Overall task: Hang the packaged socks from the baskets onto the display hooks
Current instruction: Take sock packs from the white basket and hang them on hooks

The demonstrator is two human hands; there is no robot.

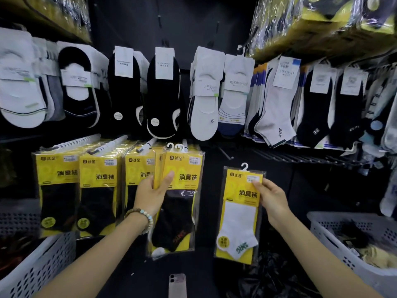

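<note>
Phone point(177, 284) lowest; our left hand point(153, 192) grips black-sock packs point(182, 211) at a hook point(184, 144), our right hand point(271, 198) pinches an unhung white-sock pack point(238, 222); lower-right basket point(322, 233) seemingly holds more.

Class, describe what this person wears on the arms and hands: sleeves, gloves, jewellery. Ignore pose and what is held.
The left hand and right hand are ungloved, and no sleeves show on either forearm. The left wrist carries a bracelet of round brown beads with a few pale bluish ones. The right wrist is bare; no rings are visible.
</note>
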